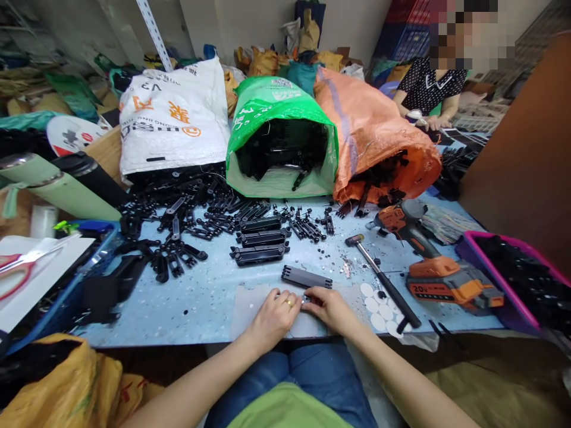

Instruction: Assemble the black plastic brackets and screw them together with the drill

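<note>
Near the table's front edge, my left hand (pixel 277 318) is closed, its fingers curled over something small that they mostly hide. My right hand (pixel 328 306) meets it, thumb and fingers pinched at a small dark and shiny piece (pixel 306 299) between the two hands. Just beyond my fingers lies a long black plastic bar (pixel 307 277) with notched ends. Farther back, several similar black folded bars (pixel 260 252) rest side by side. Under my hands is a pale mat (pixel 245 303).
Loose black parts (pixel 178 208) spread at left, below white, green (pixel 281 89) and orange sacks. At right are a hammer (pixel 383 279), a cordless drill (pixel 428 255), white discs (pixel 379 309) and a pink-rimmed bin (pixel 473 238). Scissors (pixel 27 267) lie left. A person (pixel 430 89) sits across.
</note>
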A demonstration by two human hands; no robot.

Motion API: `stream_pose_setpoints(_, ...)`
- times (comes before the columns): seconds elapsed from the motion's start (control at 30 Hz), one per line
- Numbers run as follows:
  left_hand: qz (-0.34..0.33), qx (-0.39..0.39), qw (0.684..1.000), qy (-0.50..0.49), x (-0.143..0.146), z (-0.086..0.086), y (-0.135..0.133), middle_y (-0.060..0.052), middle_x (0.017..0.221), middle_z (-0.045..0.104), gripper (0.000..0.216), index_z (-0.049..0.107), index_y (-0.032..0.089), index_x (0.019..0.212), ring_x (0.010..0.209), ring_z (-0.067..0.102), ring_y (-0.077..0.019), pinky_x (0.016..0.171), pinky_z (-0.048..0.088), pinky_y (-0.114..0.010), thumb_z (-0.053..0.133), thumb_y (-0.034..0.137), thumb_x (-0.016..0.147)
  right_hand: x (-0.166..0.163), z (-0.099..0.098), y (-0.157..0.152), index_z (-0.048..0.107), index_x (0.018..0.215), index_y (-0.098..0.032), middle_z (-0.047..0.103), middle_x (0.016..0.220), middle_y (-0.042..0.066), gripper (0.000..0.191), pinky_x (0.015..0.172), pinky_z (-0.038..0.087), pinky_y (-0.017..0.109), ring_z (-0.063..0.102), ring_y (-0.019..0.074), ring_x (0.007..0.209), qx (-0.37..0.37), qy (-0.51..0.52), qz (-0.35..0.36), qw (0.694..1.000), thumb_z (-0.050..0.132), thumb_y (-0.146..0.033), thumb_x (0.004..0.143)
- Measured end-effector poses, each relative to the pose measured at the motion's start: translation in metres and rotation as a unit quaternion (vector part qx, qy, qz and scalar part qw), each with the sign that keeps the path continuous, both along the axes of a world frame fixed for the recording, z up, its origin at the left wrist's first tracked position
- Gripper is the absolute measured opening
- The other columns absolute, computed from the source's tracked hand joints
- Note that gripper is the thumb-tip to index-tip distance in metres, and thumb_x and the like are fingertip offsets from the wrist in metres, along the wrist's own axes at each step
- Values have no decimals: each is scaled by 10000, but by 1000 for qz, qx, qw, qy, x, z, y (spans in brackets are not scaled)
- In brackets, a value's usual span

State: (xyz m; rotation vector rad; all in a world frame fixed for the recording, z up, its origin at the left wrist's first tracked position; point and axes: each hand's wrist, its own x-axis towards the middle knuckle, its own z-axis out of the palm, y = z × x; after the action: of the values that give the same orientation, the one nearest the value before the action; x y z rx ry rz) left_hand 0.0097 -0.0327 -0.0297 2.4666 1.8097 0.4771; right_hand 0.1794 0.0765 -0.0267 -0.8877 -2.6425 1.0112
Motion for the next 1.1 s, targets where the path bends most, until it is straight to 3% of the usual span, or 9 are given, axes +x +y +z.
stream_pose_setpoints(0.13, 107, -41, 965, -236, -10, 4, 1, -96, 963, 594, 270, 550, 157, 1081, 901, 553, -198, 783, 447, -336, 339, 167, 913, -5, 14, 12, 621, 1037, -207, 659, 945, 68, 292, 756, 469, 307, 603, 195, 867, 74, 14, -11, 997, 500, -412, 868)
stream_pose_setpoints(0.27, 254, -121, 833, -477, -28, 20, -4, -56, 883, 617, 284, 570, 163, 1003, 783, 578, -169, 645, 468, -266, 395, 364, 903, -29, 15, 21, 522, 1223, -201, 603, 1093, 122, 432, 882, 419, 430, 519, 254, 1043, 164, 34, 5, 986, 552, -395, 837)
stream_pose_setpoints(0.4, 268, -141, 766, -568, -29, 29, -5, -32, 823, 607, 366, 577, 156, 1040, 537, 494, -88, 464, 386, -195, 491, 450, 840, -49, 12, 20, 467, 1270, -216, 603, 1077, 104, 428, 822, 479, 385, 579, 210, 946, -25, 127, -49, 990, 466, -398, 883)
stream_pose_setpoints(0.53, 270, -96, 764, -578, -15, 34, 2, -43, 882, 607, 445, 556, 167, 1152, 486, 463, -64, 451, 386, -196, 532, 454, 813, -57, 17, 9, 372, 1327, -206, 615, 795, 37, 521, 572, 533, 288, 618, 150, 626, -357, 215, -104, 903, 441, -456, 875)
stream_pose_setpoints(0.63, 269, -86, 771, -570, -8, 40, 8, -60, 927, 618, 453, 516, 172, 1238, 496, 484, -71, 494, 428, -218, 451, 424, 868, -57, 22, -1, 334, 1353, -191, 580, 688, 3, 581, 503, 512, 259, 587, 128, 536, -442, 241, -113, 856, 452, -481, 863)
stream_pose_setpoints(0.73, 264, -43, 810, -521, -7, 46, 10, -73, 992, 617, 418, 518, 191, 1250, 673, 574, -127, 604, 473, -245, 448, 371, 880, -52, 26, -1, 349, 1365, -206, 592, 722, 10, 587, 513, 503, 247, 565, 110, 541, -402, 245, -84, 878, 473, -476, 859)
stream_pose_setpoints(0.9, 229, -1, 876, -424, -14, 52, 6, -72, 952, 615, 344, 571, 219, 1196, 906, 567, -192, 797, 465, -316, 449, 307, 887, -35, 38, 20, 427, 1333, -258, 580, 1076, 69, 503, 692, 513, 286, 583, 122, 741, -166, 197, 57, 964, 518, -399, 859)
stream_pose_setpoints(1.0, 232, 7, 879, -417, -9, 52, 5, -71, 939, 615, 335, 576, 220, 1190, 890, 573, -190, 803, 465, -320, 444, 297, 892, -33, 42, 23, 427, 1336, -249, 595, 1056, 72, 504, 834, 473, 333, 566, 170, 919, -62, 182, 98, 976, 537, -363, 857)
stream_pose_setpoints(1.1, 280, 80, 845, -448, 6, 53, 10, -86, 1033, 606, 342, 556, 205, 1209, 979, 556, -193, 861, 446, -316, 418, 284, 906, -42, 39, 6, 388, 1360, -246, 589, 1039, 73, 506, 753, 507, 308, 584, 155, 834, -67, 229, 31, 971, 504, -346, 877)
